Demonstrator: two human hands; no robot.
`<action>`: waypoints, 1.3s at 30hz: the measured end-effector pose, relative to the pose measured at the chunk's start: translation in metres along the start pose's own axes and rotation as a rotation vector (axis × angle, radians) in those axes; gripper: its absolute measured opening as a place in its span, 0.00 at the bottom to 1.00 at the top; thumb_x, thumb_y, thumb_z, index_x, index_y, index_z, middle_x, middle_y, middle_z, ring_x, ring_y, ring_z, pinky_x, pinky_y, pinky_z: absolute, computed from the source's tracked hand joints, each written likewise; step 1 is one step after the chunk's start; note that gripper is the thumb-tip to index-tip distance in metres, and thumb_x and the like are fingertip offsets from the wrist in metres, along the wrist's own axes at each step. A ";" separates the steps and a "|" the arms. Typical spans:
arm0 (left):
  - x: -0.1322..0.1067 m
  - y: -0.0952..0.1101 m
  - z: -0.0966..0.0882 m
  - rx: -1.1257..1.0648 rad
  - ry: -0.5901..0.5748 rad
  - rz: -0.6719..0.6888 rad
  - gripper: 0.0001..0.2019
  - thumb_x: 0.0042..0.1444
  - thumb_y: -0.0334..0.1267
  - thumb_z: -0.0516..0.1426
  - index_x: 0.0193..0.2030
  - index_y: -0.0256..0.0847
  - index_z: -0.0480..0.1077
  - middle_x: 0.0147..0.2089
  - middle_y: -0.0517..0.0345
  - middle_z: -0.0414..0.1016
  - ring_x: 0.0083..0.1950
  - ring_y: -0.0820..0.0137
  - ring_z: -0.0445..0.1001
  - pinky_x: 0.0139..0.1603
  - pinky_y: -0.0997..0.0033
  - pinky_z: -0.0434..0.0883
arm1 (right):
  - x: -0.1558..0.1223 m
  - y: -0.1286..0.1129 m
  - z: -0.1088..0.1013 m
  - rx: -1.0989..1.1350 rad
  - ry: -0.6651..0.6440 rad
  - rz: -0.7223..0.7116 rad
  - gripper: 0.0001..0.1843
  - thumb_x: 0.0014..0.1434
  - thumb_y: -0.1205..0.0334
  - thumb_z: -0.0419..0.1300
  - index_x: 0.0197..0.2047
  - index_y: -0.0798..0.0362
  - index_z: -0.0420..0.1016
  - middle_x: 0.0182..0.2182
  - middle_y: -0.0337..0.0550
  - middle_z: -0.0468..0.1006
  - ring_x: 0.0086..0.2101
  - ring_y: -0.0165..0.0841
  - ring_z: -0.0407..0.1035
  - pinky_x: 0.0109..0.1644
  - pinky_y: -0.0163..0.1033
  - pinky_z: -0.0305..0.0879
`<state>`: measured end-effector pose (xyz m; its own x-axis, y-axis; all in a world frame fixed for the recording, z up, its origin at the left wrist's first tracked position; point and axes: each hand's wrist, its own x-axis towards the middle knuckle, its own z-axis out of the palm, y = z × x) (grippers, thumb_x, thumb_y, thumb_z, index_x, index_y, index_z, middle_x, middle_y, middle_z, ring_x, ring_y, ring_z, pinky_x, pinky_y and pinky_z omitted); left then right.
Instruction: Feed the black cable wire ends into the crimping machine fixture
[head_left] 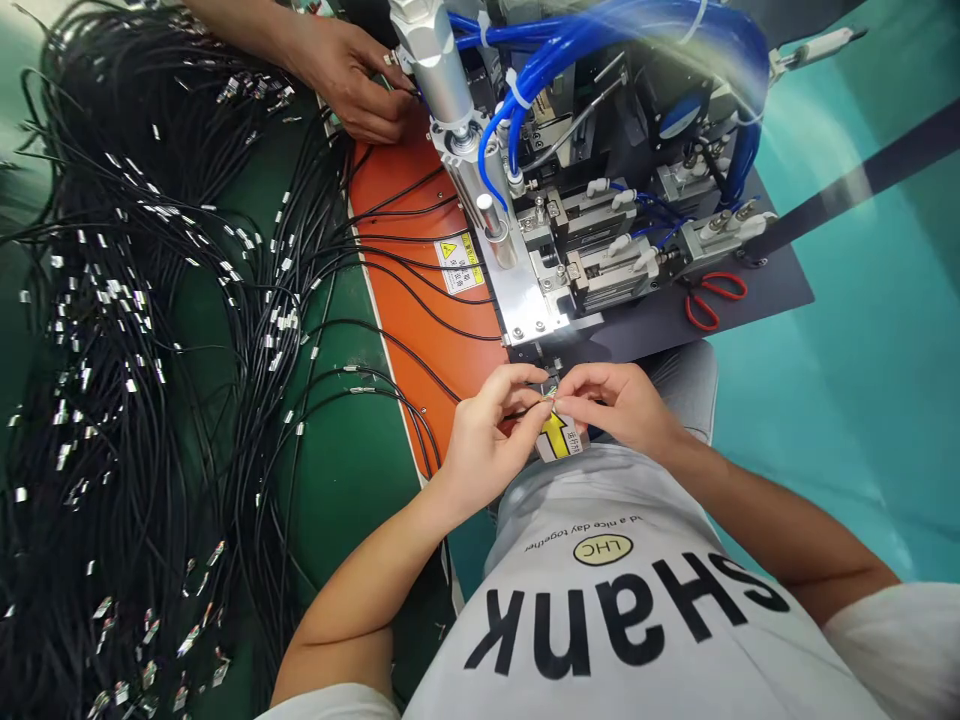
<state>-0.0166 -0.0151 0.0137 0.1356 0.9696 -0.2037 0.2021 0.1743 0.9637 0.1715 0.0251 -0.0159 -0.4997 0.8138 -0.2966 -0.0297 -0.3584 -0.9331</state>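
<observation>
My left hand [487,430] pinches a black cable [517,413] near its end, close in front of my shirt. Facing it, my right hand [619,400] has thumb and forefinger closed at the cable's wire end [552,395], where small thin wires show between the fingertips. Both hands meet just over a white label with a yellow arrow [556,434], at the near end of the machine [525,290]. The fingers partly hide the wire tips, so their exact arrangement cannot be made out.
Black cables with silvery ends [277,330] cover the green table [337,450] at left. Several cables cross the orange plate [405,350] into the machine. A co-worker's hand [367,85] is at its far side. Blue air hoses [630,40] arch above; red-handled scissors [712,298] lie right.
</observation>
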 end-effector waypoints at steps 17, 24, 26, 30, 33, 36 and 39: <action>0.011 -0.004 -0.003 -0.451 -0.010 -0.336 0.09 0.55 0.42 0.66 0.37 0.39 0.77 0.23 0.64 0.64 0.23 0.79 0.61 0.23 0.78 0.66 | -0.005 0.003 0.014 -0.159 0.072 -0.120 0.05 0.61 0.62 0.62 0.34 0.52 0.71 0.27 0.35 0.72 0.23 0.26 0.68 0.29 0.34 0.64; 0.011 -0.004 -0.005 -0.513 -0.052 -0.407 0.11 0.52 0.43 0.67 0.37 0.39 0.76 0.22 0.65 0.63 0.21 0.81 0.57 0.21 0.79 0.62 | -0.006 0.003 0.014 -0.227 0.080 -0.160 0.04 0.62 0.63 0.61 0.34 0.51 0.72 0.30 0.37 0.73 0.27 0.27 0.68 0.32 0.36 0.65; 0.011 -0.004 -0.004 -0.513 -0.054 -0.413 0.10 0.54 0.43 0.66 0.38 0.40 0.75 0.22 0.66 0.61 0.21 0.81 0.56 0.20 0.79 0.59 | -0.006 0.003 0.014 -0.235 0.086 -0.158 0.04 0.62 0.64 0.61 0.34 0.51 0.72 0.30 0.37 0.72 0.27 0.27 0.68 0.32 0.36 0.65; 0.009 -0.003 0.002 -0.496 -0.027 -0.351 0.10 0.56 0.43 0.65 0.38 0.40 0.73 0.23 0.65 0.61 0.22 0.81 0.57 0.19 0.80 0.57 | -0.008 0.003 0.015 -0.231 0.106 -0.144 0.04 0.62 0.63 0.61 0.34 0.51 0.72 0.30 0.37 0.72 0.27 0.28 0.68 0.32 0.36 0.65; 0.009 -0.002 0.009 -0.521 0.046 -0.281 0.10 0.57 0.43 0.64 0.35 0.40 0.70 0.27 0.64 0.64 0.23 0.80 0.60 0.20 0.79 0.58 | -0.009 0.003 0.016 -0.224 0.113 -0.143 0.05 0.63 0.62 0.60 0.34 0.51 0.72 0.30 0.37 0.72 0.27 0.28 0.68 0.32 0.37 0.65; 0.008 -0.003 0.013 -0.551 0.109 -0.224 0.12 0.58 0.43 0.64 0.33 0.40 0.67 0.29 0.63 0.66 0.24 0.80 0.61 0.22 0.78 0.59 | -0.009 0.005 0.016 -0.205 0.121 -0.143 0.05 0.63 0.63 0.60 0.34 0.52 0.72 0.29 0.37 0.73 0.27 0.28 0.68 0.32 0.37 0.64; 0.007 -0.004 0.015 -0.547 0.086 -0.258 0.10 0.58 0.43 0.63 0.36 0.40 0.70 0.28 0.63 0.65 0.24 0.80 0.61 0.22 0.78 0.59 | -0.008 0.006 0.016 -0.197 0.139 -0.133 0.05 0.63 0.63 0.61 0.34 0.52 0.72 0.28 0.37 0.73 0.27 0.28 0.69 0.32 0.37 0.64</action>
<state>-0.0024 -0.0118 0.0061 0.0656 0.8909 -0.4494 -0.3121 0.4461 0.8388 0.1614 0.0087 -0.0160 -0.3788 0.9075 -0.1816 0.0892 -0.1595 -0.9832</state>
